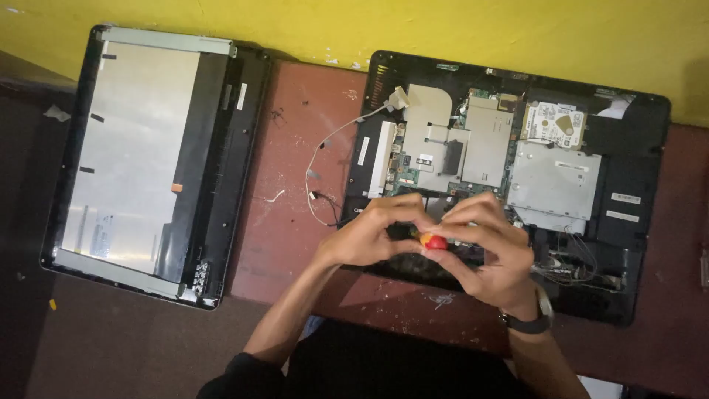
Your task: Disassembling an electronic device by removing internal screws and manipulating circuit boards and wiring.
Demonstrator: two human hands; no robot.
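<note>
- Meeting over the near edge of an opened computer chassis (635, 222), the left hand (369, 233) and the right hand (484, 247) curl their fingers inward until the fingertips touch.
- Both hands close narrowly on a small screwdriver with a red and yellow handle (433, 241), pinched between them; its tip is hidden.
- The right wrist wears a dark wristwatch (533, 319); both forearms come up from the bottom edge.
- Just beyond the fingers lie grey metal shields (473, 140) and a silver drive with a white label (552, 122); small white rectangular stickers (625, 198) sit on the black shell right of the right hand.
- A thin grey cable (317, 166) loops onto the reddish-brown table (295, 148) left of the left hand.
- Well left of the hands lies a detached screen panel (133, 155), face down, with an orange tab and black tape strips.
- Bare table shows between panel and chassis; a yellow wall (332, 26) bounds the far edge.
</note>
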